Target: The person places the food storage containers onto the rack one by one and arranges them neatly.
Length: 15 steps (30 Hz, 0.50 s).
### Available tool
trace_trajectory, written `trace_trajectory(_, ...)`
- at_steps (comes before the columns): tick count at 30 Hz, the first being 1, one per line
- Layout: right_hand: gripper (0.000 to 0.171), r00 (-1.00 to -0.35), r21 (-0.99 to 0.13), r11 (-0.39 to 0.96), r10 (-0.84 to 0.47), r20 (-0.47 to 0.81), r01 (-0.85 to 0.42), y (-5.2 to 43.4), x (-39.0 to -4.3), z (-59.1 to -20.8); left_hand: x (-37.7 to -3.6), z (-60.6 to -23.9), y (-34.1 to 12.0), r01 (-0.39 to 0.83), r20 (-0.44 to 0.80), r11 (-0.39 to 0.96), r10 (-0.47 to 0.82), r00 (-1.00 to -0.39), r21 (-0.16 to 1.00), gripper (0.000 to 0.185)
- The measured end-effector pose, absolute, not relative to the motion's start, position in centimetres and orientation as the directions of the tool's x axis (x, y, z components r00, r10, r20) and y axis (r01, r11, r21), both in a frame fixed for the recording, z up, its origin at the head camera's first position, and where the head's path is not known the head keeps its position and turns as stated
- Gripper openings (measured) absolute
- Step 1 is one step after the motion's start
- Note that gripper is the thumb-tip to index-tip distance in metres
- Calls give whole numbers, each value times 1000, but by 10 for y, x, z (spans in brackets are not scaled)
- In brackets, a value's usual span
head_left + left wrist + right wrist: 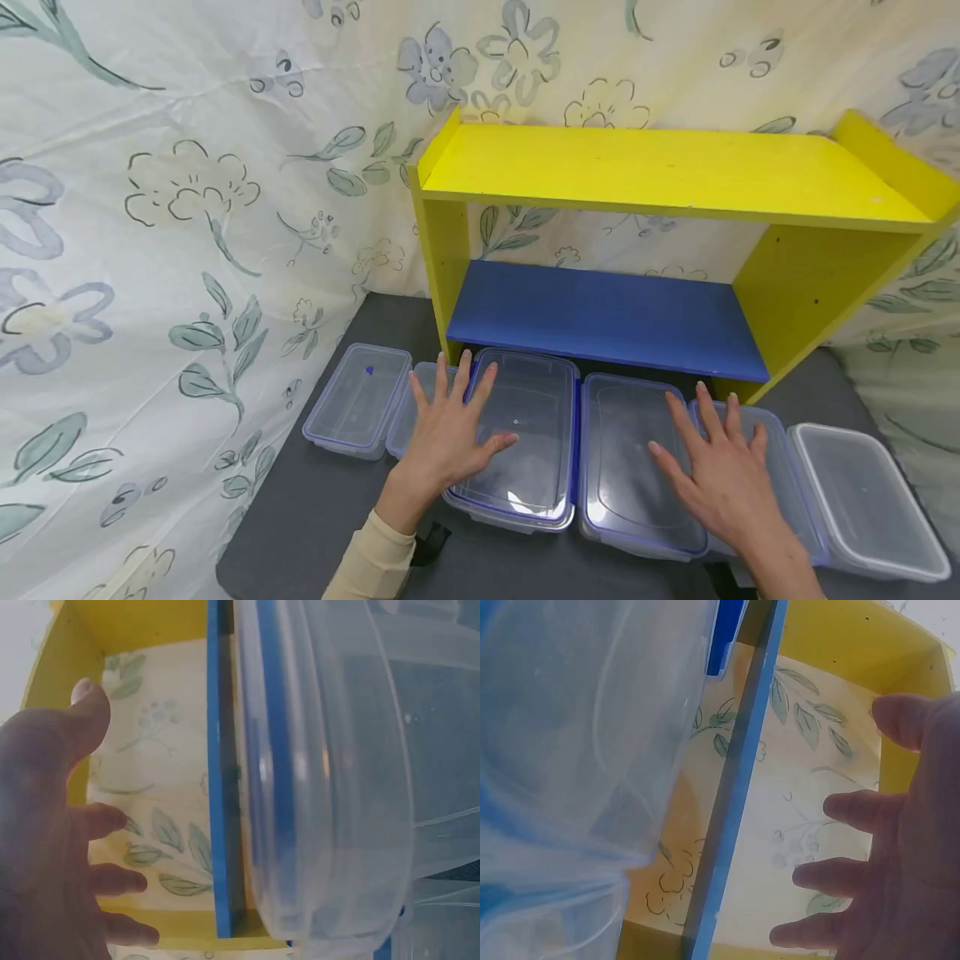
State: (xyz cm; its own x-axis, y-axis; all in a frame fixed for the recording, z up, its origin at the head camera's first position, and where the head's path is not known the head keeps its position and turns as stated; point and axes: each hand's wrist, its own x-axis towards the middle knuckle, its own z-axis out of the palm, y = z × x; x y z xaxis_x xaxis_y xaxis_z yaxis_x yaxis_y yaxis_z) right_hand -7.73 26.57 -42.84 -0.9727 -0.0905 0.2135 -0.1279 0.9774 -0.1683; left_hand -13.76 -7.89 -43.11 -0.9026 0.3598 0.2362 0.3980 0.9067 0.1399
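Observation:
My left hand (446,433), fingers spread, is over a large clear container with a blue-edged lid (536,433) and a smaller container (405,417) that it partly hides. My right hand (723,479), also spread, is above another large clear container (626,475) and a narrower blue-edged one (798,492). Neither hand holds anything. In the left wrist view a lidded container (337,787) stands beside the hand's palm side; the right wrist view likewise shows a cloudy clear container (577,712). Contact with the lids cannot be made out.
Behind the containers stands a yellow shelf unit (660,171) with a blue lower board (600,317). A small container (358,400) lies far left, a white-rimmed one (870,500) far right. All sit on a dark table (300,517) against floral cloth (187,250).

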Motion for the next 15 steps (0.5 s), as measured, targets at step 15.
trace_trajectory(15, 63, -979, -252, 963, -40, 198, -90, 292, -61, -446, -158, -442, -91, 319, 311, 862, 201, -929, 395, 83)
